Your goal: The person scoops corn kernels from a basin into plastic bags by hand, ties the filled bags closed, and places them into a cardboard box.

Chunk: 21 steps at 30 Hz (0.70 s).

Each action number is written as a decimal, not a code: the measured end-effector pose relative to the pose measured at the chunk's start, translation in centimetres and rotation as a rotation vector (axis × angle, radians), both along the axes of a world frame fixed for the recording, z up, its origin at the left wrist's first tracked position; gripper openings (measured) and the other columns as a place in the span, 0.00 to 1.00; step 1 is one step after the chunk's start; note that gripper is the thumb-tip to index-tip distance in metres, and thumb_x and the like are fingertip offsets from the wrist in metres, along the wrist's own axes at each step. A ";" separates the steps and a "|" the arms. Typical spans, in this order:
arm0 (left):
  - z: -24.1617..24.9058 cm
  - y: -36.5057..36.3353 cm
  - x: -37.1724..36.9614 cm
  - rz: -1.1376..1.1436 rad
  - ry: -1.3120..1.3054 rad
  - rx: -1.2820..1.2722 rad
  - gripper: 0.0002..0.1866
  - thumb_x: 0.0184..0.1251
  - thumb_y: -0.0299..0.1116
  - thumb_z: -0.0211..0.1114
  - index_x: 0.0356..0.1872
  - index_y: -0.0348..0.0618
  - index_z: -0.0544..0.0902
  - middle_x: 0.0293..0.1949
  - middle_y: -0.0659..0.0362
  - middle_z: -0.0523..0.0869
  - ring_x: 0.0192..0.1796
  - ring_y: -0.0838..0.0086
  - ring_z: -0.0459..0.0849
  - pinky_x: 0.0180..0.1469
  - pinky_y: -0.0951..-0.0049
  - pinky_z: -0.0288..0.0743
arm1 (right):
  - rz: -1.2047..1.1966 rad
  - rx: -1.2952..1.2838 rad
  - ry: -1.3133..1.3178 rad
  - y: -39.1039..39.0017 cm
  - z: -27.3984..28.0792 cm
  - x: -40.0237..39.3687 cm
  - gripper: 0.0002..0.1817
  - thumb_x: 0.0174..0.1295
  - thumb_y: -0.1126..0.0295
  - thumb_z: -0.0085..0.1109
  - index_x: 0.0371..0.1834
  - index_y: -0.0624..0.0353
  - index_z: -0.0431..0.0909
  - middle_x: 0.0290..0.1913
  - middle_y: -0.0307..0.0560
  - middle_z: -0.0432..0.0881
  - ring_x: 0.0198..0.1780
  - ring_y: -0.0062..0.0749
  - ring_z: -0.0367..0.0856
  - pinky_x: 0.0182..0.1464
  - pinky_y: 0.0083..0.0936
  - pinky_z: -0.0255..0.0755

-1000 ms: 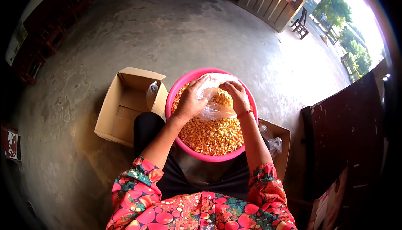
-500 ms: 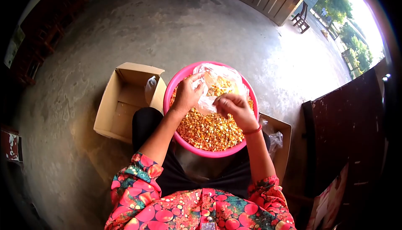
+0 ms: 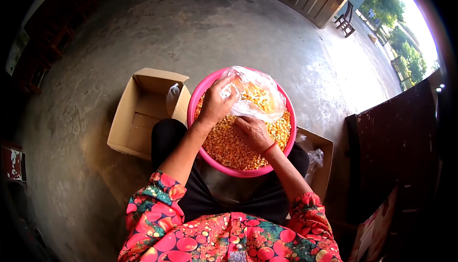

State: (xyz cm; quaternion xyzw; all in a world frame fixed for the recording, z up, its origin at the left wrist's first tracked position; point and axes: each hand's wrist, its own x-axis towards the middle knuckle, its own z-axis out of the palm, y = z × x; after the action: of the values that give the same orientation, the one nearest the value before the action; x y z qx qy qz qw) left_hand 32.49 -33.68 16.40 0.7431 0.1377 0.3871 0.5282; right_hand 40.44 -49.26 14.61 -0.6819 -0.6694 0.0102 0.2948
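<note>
A pink basin full of yellow-orange corn kernels rests between the knees. A clear plastic bag lies spread over its far side, with kernels showing through and inside it. My left hand is closed on the bag's left edge, thumb and fingers pinching the film. Just below the bag's near edge, my right hand is down in the kernels, its fingers curled and their tips hidden among them. A red band circles the right wrist.
An open cardboard box stands to the left of the basin, a small plastic bag hanging at its right wall. Another box at the right holds crumpled plastic. Dark red furniture stands farther right on the concrete floor.
My right hand has moved down and left from over the bag into the kernels. The bag's near edge is now lifted and spread wider; my left hand still holds it.
</note>
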 end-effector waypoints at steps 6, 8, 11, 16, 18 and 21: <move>-0.3 0.1 0.3 -0.011 -0.026 0.007 0.23 0.50 0.25 0.64 0.50 0.32 0.76 0.50 0.44 0.79 0.54 0.58 0.77 0.57 0.67 0.69 | 0.014 -0.005 -0.026 -0.9 -0.2 0.6 0.09 0.55 0.68 0.57 0.23 0.58 0.69 0.24 0.50 0.73 0.28 0.46 0.75 0.31 0.39 0.69; -0.5 -0.1 0.3 -0.006 -0.008 -0.019 0.22 0.50 0.24 0.63 0.50 0.32 0.76 0.48 0.44 0.79 0.53 0.58 0.78 0.56 0.67 0.70 | -0.006 -0.008 0.007 -0.9 -0.1 0.7 0.09 0.55 0.68 0.57 0.23 0.58 0.69 0.24 0.51 0.74 0.27 0.47 0.75 0.30 0.38 0.69; -0.4 -0.2 0.1 0.002 0.015 0.013 0.21 0.50 0.22 0.63 0.49 0.35 0.77 0.47 0.45 0.80 0.51 0.57 0.79 0.54 0.67 0.72 | 0.002 0.001 0.110 -0.9 0.3 0.9 0.10 0.57 0.68 0.58 0.23 0.60 0.70 0.21 0.51 0.73 0.23 0.43 0.74 0.28 0.35 0.68; 0.1 -0.3 -0.2 -0.002 0.038 0.070 0.20 0.49 0.21 0.62 0.48 0.38 0.79 0.45 0.46 0.81 0.49 0.57 0.80 0.53 0.67 0.73 | 0.010 -0.184 0.864 -1.7 5.1 -0.1 0.16 0.68 0.64 0.48 0.23 0.59 0.70 0.18 0.30 0.63 0.21 0.14 0.62 0.22 0.16 0.57; 0.3 -0.5 -0.3 0.008 0.048 0.084 0.21 0.49 0.21 0.62 0.49 0.39 0.79 0.45 0.46 0.81 0.49 0.57 0.80 0.53 0.67 0.73 | 0.047 -0.040 1.198 -1.3 5.1 0.7 0.17 0.69 0.61 0.47 0.22 0.56 0.69 0.17 0.30 0.63 0.19 0.13 0.59 0.20 0.14 0.53; 0.6 -0.8 -0.3 0.036 0.106 0.125 0.21 0.49 0.20 0.61 0.49 0.37 0.78 0.46 0.46 0.81 0.50 0.57 0.80 0.54 0.68 0.72 | -0.040 0.163 1.430 0.6 5.3 2.9 0.18 0.68 0.57 0.47 0.21 0.53 0.67 0.16 0.31 0.63 0.16 0.14 0.58 0.18 0.15 0.52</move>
State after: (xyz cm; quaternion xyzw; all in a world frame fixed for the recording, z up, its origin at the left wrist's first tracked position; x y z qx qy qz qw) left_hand 32.16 -34.51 16.97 0.7914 0.1547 0.3645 0.4658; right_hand 43.37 -48.62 19.91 -0.4961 -0.2985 0.3989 0.7111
